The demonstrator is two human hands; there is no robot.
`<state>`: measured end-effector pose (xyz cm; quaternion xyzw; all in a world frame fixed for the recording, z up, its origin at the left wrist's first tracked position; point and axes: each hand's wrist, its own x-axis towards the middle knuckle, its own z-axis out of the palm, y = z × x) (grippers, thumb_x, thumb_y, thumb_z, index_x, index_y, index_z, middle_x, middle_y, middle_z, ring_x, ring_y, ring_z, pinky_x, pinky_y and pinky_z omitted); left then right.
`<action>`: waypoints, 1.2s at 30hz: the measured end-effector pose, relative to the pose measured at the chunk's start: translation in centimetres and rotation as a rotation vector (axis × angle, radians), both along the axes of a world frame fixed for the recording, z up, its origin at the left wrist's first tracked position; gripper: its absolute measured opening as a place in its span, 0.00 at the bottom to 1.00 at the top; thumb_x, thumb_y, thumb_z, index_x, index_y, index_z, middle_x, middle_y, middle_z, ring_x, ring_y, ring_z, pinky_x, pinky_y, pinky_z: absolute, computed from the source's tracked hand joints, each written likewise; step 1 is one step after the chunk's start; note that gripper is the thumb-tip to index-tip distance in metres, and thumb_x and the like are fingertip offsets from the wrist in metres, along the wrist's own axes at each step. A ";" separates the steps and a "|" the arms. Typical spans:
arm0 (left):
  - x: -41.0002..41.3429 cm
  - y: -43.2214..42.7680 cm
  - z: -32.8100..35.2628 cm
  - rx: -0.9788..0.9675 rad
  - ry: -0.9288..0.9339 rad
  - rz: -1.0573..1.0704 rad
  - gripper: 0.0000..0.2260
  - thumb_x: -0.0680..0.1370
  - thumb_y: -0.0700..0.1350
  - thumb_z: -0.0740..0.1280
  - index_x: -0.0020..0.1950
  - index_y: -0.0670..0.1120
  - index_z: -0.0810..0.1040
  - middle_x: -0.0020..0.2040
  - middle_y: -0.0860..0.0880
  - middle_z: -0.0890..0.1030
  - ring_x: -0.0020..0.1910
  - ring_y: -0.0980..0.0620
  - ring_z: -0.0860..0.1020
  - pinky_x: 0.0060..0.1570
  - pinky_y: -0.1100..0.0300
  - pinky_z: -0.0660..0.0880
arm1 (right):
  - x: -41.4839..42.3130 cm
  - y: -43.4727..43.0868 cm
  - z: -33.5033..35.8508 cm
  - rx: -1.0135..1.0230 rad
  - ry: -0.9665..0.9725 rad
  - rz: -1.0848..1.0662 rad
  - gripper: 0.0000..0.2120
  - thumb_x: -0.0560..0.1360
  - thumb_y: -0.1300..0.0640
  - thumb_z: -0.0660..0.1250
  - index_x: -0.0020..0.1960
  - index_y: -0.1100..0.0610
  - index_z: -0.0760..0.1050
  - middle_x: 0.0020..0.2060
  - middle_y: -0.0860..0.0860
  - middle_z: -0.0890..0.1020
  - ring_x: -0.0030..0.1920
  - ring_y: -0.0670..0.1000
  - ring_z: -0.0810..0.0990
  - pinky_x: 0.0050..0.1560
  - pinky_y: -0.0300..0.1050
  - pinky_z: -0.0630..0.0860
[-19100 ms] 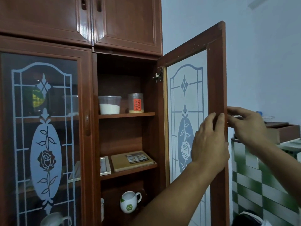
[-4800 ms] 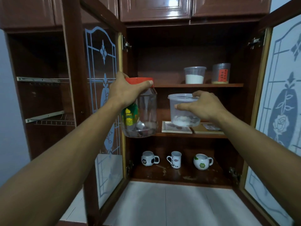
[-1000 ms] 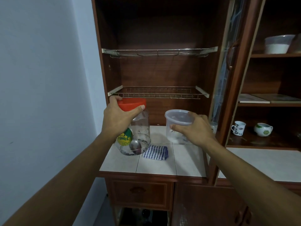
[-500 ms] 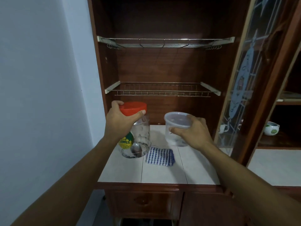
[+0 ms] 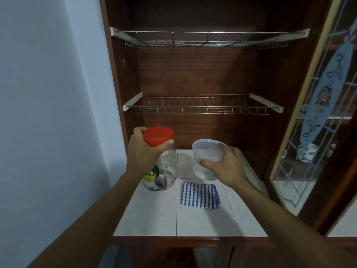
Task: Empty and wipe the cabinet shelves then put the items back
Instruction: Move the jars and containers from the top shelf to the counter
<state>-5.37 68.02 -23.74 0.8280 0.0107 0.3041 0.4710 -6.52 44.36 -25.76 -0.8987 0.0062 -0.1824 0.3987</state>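
Jar (image 5: 167,168) lid sits clamped in the left hand's (image 5: 143,155) curled fingers (image 5: 168,142); the right hand's (image 5: 226,167) fingers (image 5: 205,161) clasp the tub (image 5: 205,150).

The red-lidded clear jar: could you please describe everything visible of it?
The clear plastic-looking jar with a red lid is upright at the left of the white tiled counter, touching or just above it. It bears a yellow-green label and holds a metal spoon. The left hand grips its lid.
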 end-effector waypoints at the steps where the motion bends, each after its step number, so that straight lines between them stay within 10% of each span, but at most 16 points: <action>1: 0.6 0.0 -0.2 -0.002 0.005 0.000 0.40 0.64 0.62 0.77 0.69 0.51 0.63 0.66 0.49 0.71 0.58 0.50 0.72 0.51 0.57 0.74 | 0.7 0.1 -0.3 0.008 0.006 0.009 0.40 0.65 0.38 0.76 0.71 0.50 0.67 0.66 0.51 0.66 0.59 0.50 0.72 0.52 0.41 0.72; 36: 20.2 2.9 -8.0 -0.084 0.082 -0.061 0.40 0.64 0.59 0.78 0.70 0.50 0.63 0.68 0.48 0.70 0.63 0.47 0.72 0.58 0.54 0.74 | 18.5 3.3 -7.7 0.110 0.125 -0.040 0.41 0.66 0.44 0.78 0.73 0.52 0.64 0.69 0.51 0.61 0.56 0.48 0.69 0.57 0.40 0.70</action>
